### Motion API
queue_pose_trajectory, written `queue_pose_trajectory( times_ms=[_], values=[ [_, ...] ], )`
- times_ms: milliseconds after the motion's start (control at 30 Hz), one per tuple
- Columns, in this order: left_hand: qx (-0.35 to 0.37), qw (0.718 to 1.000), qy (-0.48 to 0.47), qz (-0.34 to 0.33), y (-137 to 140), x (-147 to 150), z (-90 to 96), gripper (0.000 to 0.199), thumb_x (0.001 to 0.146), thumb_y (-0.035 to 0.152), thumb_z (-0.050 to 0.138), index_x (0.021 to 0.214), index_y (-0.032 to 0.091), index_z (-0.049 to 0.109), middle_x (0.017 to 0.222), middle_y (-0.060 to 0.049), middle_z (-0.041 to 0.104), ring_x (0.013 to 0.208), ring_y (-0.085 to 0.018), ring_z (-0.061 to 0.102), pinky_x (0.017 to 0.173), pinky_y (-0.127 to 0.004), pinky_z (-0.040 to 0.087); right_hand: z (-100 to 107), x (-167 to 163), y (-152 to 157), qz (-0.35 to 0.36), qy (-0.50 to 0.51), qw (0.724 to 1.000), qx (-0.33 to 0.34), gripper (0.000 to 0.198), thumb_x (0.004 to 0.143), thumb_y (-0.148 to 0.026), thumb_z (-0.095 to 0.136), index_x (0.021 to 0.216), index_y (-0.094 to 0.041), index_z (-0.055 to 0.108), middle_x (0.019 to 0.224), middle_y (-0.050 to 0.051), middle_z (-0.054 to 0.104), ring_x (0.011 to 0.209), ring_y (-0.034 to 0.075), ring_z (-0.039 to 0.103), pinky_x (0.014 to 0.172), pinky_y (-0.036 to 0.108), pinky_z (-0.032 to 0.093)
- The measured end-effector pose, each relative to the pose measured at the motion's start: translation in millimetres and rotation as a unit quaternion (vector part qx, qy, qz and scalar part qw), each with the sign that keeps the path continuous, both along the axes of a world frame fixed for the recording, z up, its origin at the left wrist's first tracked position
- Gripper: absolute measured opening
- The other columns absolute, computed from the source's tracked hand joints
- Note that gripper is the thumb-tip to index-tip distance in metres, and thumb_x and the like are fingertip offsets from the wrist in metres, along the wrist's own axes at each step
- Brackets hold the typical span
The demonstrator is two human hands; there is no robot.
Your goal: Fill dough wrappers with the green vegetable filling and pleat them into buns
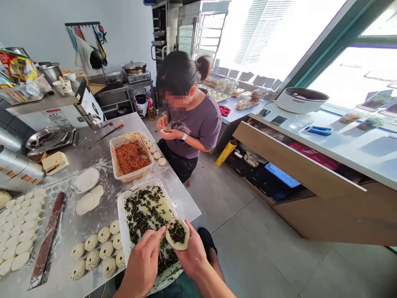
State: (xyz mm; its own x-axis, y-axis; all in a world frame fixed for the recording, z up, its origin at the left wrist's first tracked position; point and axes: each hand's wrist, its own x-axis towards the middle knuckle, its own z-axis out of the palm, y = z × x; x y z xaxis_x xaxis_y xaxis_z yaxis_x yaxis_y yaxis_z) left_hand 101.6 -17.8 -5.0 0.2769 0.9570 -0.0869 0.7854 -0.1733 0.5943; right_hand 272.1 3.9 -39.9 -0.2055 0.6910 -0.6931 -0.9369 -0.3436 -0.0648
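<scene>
A round dough wrapper (185,240) with dark green chopped filling (177,232) lies cupped in my right hand (194,253), its fingers curled around the rim. My left hand (144,258) is closed, its thumb and forefinger at the wrapper's left edge; its other fingers are folded under. Both hands are above the near right side of a white tub (121,207) holding more chopped green filling (144,211). Left of the tub, several pleated buns (92,260) sit in rows on the steel table (107,167).
Across the table, a person (194,111) shapes dough beside a tub of reddish-brown filling (132,157). A rolling pin (48,240), flat dough rounds (23,227) and larger dough sheets (88,198) lie at left. A knife (108,131) rests farther back. The table's right edge borders the floor.
</scene>
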Motion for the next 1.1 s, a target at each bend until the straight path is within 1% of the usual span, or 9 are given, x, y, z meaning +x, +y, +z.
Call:
queue_pose_trajectory(
  times_ms=[100, 167, 367, 533, 700, 833, 967, 1033, 1100],
  values=[
    [0.194, 0.973, 0.118, -0.046, -14, 4, -14.7, 0.064, 0.098, 0.006, 0.042, 0.153, 0.037, 0.048, 0.124, -0.008, 0.071, 0.115, -0.018, 0.071, 0.102, -0.034, 0.061, 19, -13, 12, -0.003, 0.037, 0.999, 0.031, 0.029, 0.099, -0.036, 0.057, 0.099, -0.013, 0.076, 0.093, 0.01, 0.08, 0.09, 0.023, 0.074, 0.088, 0.039, 0.064],
    [0.248, 0.953, 0.161, -0.061, -21, 1, -18.9, 0.07, 0.094, 0.001, 0.043, 0.154, 0.035, 0.047, 0.121, -0.009, 0.071, 0.109, -0.019, 0.073, 0.097, -0.035, 0.064, 28, -13, 15, -0.015, 0.021, 0.999, 0.04, 0.028, 0.098, -0.036, 0.059, 0.098, -0.014, 0.076, 0.095, 0.011, 0.08, 0.094, 0.024, 0.074, 0.092, 0.04, 0.063],
    [0.232, 0.96, 0.145, -0.056, -16, -7, 1.0, 0.063, 0.097, 0.008, 0.046, 0.156, 0.031, 0.045, 0.125, -0.011, 0.068, 0.115, -0.017, 0.071, 0.098, -0.025, 0.061, 25, -12, 13, -0.005, -0.054, 0.997, 0.063, 0.027, 0.095, -0.041, 0.066, 0.101, -0.016, 0.075, 0.094, 0.009, 0.08, 0.09, 0.023, 0.073, 0.081, 0.035, 0.063],
    [0.215, 0.967, 0.115, -0.076, -11, -2, -0.5, 0.061, 0.097, 0.006, 0.041, 0.15, 0.032, 0.053, 0.117, -0.009, 0.07, 0.108, -0.017, 0.073, 0.095, -0.027, 0.063, 22, -13, 11, -0.007, -0.071, 0.996, 0.057, 0.03, 0.091, -0.043, 0.071, 0.104, -0.016, 0.074, 0.093, 0.008, 0.079, 0.092, 0.025, 0.073, 0.087, 0.04, 0.064],
    [0.177, 0.981, 0.073, -0.009, -18, 9, 5.8, 0.054, 0.101, 0.013, 0.042, 0.152, 0.031, 0.051, 0.118, -0.009, 0.07, 0.11, -0.014, 0.073, 0.091, -0.019, 0.061, 31, -10, 13, -0.022, -0.043, 0.998, 0.047, 0.026, 0.095, -0.04, 0.065, 0.107, -0.018, 0.073, 0.095, 0.009, 0.08, 0.098, 0.027, 0.074, 0.087, 0.042, 0.064],
    [0.151, 0.986, 0.068, -0.017, -18, 14, 5.1, 0.053, 0.102, 0.014, 0.04, 0.151, 0.029, 0.052, 0.117, -0.01, 0.071, 0.106, -0.014, 0.074, 0.087, -0.02, 0.062, 34, -11, 13, -0.034, -0.03, 0.999, 0.022, 0.025, 0.096, -0.037, 0.064, 0.108, -0.017, 0.073, 0.098, 0.01, 0.08, 0.102, 0.028, 0.074, 0.089, 0.044, 0.064],
    [0.196, 0.974, 0.1, -0.047, -12, 7, 1.3, 0.056, 0.099, 0.01, 0.041, 0.15, 0.031, 0.053, 0.117, -0.01, 0.071, 0.109, -0.017, 0.073, 0.093, -0.026, 0.063, 30, -10, 13, -0.003, -0.022, 0.998, 0.051, 0.026, 0.094, -0.041, 0.067, 0.105, -0.018, 0.073, 0.093, 0.01, 0.08, 0.093, 0.026, 0.074, 0.086, 0.042, 0.064],
    [0.21, 0.969, 0.114, -0.066, -9, 0, 6.0, 0.058, 0.097, 0.008, 0.041, 0.147, 0.032, 0.057, 0.116, -0.009, 0.072, 0.107, -0.018, 0.074, 0.095, -0.029, 0.063, 27, -8, 14, 0.004, -0.023, 0.998, 0.057, 0.027, 0.095, -0.041, 0.066, 0.104, -0.018, 0.074, 0.093, 0.01, 0.08, 0.091, 0.025, 0.074, 0.084, 0.041, 0.064],
    [0.187, 0.976, 0.087, -0.066, -6, -6, 16.5, 0.053, 0.099, 0.01, 0.043, 0.145, 0.031, 0.058, 0.113, -0.007, 0.075, 0.102, -0.017, 0.075, 0.091, -0.026, 0.062, 25, -6, 15, -0.002, -0.035, 0.998, 0.044, 0.027, 0.096, -0.041, 0.064, 0.105, -0.017, 0.073, 0.094, 0.01, 0.079, 0.092, 0.025, 0.073, 0.082, 0.041, 0.064]
  ],
)
